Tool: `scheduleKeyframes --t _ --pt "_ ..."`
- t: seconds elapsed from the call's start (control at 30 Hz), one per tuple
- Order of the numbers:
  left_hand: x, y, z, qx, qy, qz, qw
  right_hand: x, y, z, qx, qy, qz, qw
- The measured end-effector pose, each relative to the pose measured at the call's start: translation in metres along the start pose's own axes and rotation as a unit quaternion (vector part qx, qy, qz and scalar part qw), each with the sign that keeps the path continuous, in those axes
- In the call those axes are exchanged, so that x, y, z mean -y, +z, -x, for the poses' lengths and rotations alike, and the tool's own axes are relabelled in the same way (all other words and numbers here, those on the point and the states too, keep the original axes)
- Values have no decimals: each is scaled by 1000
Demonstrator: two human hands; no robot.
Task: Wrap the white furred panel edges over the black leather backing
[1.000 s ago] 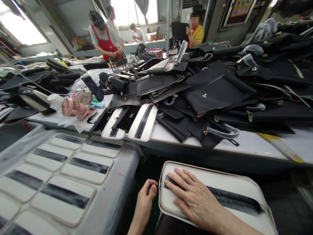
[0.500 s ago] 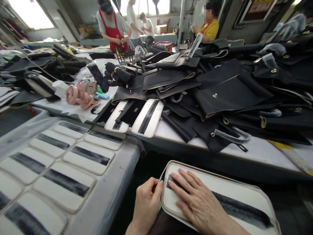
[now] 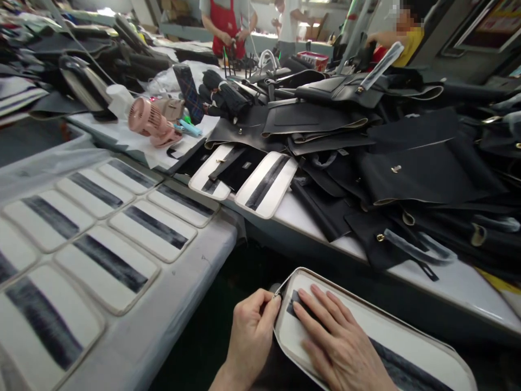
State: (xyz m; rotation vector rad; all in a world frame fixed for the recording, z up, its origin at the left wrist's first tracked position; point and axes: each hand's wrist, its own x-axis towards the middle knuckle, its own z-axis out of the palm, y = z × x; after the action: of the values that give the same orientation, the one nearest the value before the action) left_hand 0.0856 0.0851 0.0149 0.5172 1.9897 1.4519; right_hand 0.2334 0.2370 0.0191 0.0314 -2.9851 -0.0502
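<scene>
A white rounded panel with a black stripe (image 3: 423, 331) lies at the lower right, tilted in front of me. My right hand (image 3: 345, 339) rests flat on its face, fingers stretched out across the stripe's near end. At the panel's left corner, my left hand (image 3: 256, 326) pinches a thin pale edge strip (image 3: 287, 281) between thumb and forefinger. The strip runs from the fingertips up to the panel's top rim. Whatever else may be inside the left fingers is hidden.
Several matching striped panels (image 3: 112, 266) lie in rows on a plastic-covered table (image 3: 191, 293) at left. Across a dark gap, a white bench holds piled black bag pieces (image 3: 427, 163), two more panels (image 3: 266, 184) and a pink fan (image 3: 152, 122). People stand behind.
The view has turned, so the benches and bag pieces sit farther right or higher in the picture. Both hands keep their hold and position on the panel, with little visible change.
</scene>
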Motion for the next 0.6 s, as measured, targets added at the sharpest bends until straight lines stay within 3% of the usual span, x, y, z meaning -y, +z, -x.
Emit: scheduleKeyframes --t 0.6 --pt "-14 33 10 -41 -22 72 996 -24 -20 21 -6 -33 -37 999"
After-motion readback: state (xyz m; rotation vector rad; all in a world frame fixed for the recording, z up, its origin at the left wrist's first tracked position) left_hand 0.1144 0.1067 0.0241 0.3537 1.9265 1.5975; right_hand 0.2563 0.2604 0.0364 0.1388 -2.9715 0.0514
